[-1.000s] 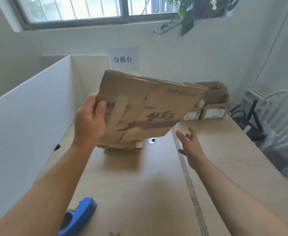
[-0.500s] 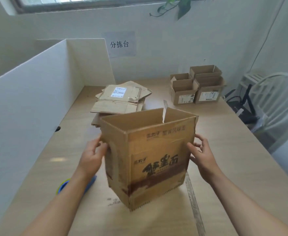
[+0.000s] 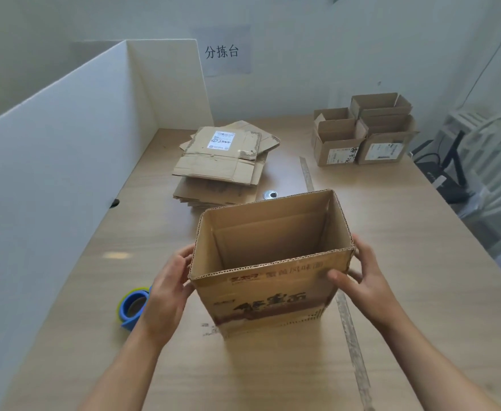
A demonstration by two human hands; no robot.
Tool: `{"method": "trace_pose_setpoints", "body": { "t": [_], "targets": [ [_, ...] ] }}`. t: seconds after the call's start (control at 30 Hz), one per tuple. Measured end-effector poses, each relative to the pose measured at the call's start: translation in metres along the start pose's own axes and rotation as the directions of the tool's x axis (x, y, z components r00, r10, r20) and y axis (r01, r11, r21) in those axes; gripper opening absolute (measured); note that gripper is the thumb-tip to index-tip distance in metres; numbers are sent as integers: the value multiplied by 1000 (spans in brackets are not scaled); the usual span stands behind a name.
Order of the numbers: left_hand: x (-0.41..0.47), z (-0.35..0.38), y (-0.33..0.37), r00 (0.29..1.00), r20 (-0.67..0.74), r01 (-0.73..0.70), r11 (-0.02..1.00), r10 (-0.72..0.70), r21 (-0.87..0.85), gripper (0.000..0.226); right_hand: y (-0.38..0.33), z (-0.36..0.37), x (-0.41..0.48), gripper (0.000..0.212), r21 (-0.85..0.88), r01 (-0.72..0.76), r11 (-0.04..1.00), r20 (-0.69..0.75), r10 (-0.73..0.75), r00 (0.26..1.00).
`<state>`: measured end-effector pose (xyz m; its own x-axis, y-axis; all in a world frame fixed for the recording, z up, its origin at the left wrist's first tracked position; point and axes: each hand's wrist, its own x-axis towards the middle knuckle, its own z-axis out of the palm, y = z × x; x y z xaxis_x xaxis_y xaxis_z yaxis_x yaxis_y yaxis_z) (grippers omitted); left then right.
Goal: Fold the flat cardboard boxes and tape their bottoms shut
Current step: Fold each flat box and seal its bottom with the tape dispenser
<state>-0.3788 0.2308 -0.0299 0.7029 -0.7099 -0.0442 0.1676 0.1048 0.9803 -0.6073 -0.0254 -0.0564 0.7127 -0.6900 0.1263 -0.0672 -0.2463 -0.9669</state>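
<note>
Cardboard box point(image 3: 268, 295) upright, squared, top open | left hand point(image 3: 166, 292) grips left wall | right hand point(image 3: 367, 281) grips right corner

The pale wooden bench point(image 3: 406, 262) ran back to the wall, with a worn strip point(image 3: 350, 330) crossing it from front to back. A stack of flat boxes point(image 3: 222, 167) lay toward the far left, and a small round metal disc point(image 3: 270, 194) sat just beside its near right corner. A cluster of small made-up boxes point(image 3: 361, 137) stood at the far right, well apart from the stack. A blue tape dispenser point(image 3: 132, 307) lay near the left front. An open box point(image 3: 273, 298) stood upright in the near middle, seemingly resting on the surface.
</note>
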Motion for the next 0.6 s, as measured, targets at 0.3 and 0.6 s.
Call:
{"method": "trace_pose_setpoints", "body": {
  "t": [0.3, 0.6],
  "targets": [
    [12, 8, 21, 998, -40, 49, 969, -40, 244, 30, -3, 14, 14, 47, -54, 3, 999, 79, 1, 997],
    [35, 19, 11, 976, -172, 19, 740, 131, 672, 69, -8, 15, 27, 37, -55, -86, 995, -29, 85, 996]
  ]
}}
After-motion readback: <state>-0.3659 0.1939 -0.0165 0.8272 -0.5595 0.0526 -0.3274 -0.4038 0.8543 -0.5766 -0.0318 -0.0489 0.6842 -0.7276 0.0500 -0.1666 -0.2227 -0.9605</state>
